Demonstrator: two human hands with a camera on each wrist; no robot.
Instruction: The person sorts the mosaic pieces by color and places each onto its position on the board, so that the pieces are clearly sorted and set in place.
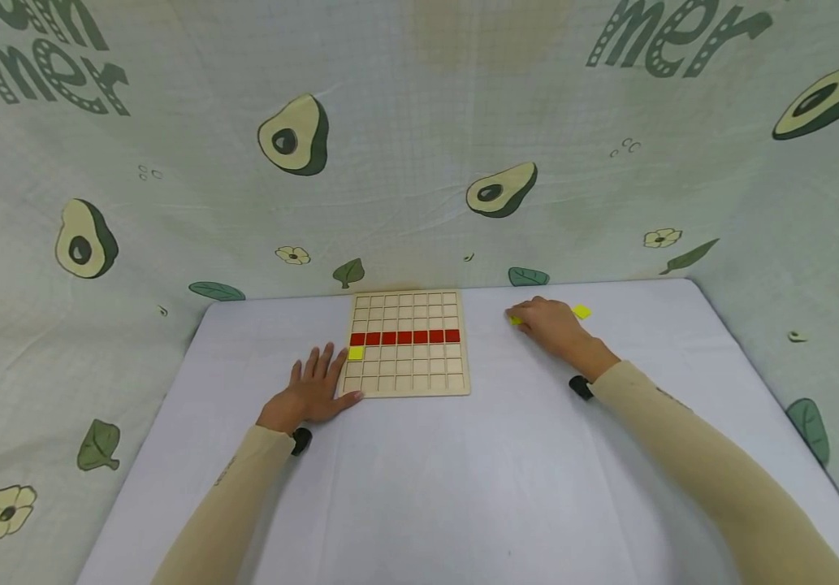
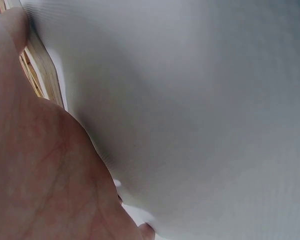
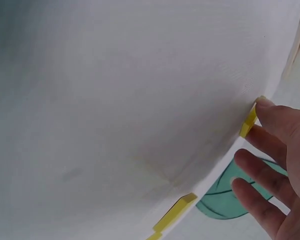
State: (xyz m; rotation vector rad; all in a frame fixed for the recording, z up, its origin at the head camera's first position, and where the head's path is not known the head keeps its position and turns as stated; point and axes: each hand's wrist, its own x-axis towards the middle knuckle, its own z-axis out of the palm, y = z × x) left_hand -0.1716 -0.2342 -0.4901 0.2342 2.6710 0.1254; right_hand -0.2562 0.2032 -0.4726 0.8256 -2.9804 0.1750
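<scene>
A pale wooden board [image 1: 406,387] with a grid of square cells lies on the table. One row holds several red tiles [image 1: 404,337], and a single yellow tile [image 1: 356,353] sits at the left end of the row below. Fingers spread, my left hand [image 1: 309,396] rests at the board's left edge, its thumb at the near left corner. To the right of the board, my right hand [image 1: 547,322] pinches another yellow tile [image 3: 249,121] between thumb and forefinger, close to the tabletop; the other fingers stay apart from it.
Beyond the right hand, more yellow tiles [image 3: 175,213] lie near the table's back edge. The white-covered table [image 1: 419,487] meets a hanging cloth [image 1: 404,203] printed with avocados and leaves at the back and sides.
</scene>
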